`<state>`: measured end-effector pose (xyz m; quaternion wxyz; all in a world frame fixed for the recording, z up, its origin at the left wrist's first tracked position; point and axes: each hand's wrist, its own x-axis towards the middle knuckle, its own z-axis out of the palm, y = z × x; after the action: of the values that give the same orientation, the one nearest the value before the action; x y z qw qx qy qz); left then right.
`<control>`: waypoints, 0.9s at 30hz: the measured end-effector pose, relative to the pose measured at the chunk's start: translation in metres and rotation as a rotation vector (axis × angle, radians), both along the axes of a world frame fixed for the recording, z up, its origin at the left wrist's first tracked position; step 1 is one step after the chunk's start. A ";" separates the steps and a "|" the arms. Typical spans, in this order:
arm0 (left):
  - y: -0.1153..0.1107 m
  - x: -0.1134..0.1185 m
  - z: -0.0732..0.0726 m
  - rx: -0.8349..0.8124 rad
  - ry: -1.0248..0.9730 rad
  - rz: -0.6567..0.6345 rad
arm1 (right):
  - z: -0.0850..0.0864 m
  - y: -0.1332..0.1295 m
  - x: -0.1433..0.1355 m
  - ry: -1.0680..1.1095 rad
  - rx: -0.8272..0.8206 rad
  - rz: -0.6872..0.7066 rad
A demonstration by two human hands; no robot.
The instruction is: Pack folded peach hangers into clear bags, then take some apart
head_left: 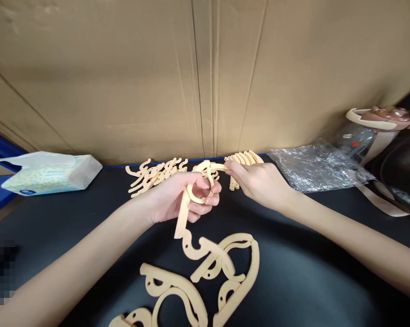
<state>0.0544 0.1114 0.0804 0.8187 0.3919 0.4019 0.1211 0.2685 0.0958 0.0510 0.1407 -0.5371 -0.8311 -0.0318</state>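
My left hand (191, 195) is closed around a cream plastic piece (182, 213) with a curved ring and a straight arm that hangs below the palm. My right hand (255, 179) pinches the end of a cream strip (218, 167) that meets the held piece near my left fingertips. Just below my left hand lies a cream hook piece (192, 252), close to the hanging arm. Several folded cream assemblies (244, 290) rest nearer to me. Behind my left hand is a pile of small cream hooks (153, 175); a row of curved cream arms (247, 157) sits behind my right hand.
A tissue pack (51, 175) lies at the left on the black table (307, 268). Crumpled clear plastic (317, 165) is at the right, beside a clear bottle with a brown lid (392, 118). Cardboard (140, 81) stands behind.
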 end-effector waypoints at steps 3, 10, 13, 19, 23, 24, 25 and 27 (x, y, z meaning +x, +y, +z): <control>-0.004 0.001 -0.002 0.050 0.092 -0.003 | -0.002 0.005 0.001 0.032 -0.144 -0.001; -0.020 0.005 -0.003 0.152 0.159 -0.015 | -0.009 0.058 0.050 0.120 -0.281 -0.379; -0.016 0.007 -0.005 0.124 0.127 -0.032 | -0.015 0.078 0.080 0.125 -0.234 -0.562; -0.009 0.008 -0.012 0.070 0.112 -0.015 | -0.029 0.089 0.102 0.125 -0.245 -0.638; -0.010 0.007 -0.013 0.057 0.110 -0.015 | -0.034 0.091 0.099 0.132 -0.262 -0.607; -0.010 0.007 -0.014 0.055 0.108 -0.016 | -0.035 0.091 0.098 0.134 -0.269 -0.597; -0.009 0.007 -0.014 0.052 0.106 -0.017 | -0.035 0.091 0.097 0.136 -0.279 -0.586; -0.009 0.007 -0.014 0.046 0.101 -0.017 | -0.034 0.091 0.096 0.138 -0.299 -0.565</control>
<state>0.0618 0.1024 0.0665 0.7889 0.4198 0.4366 0.1034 0.3646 0.1870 0.0165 0.1021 -0.7622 -0.6330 0.0892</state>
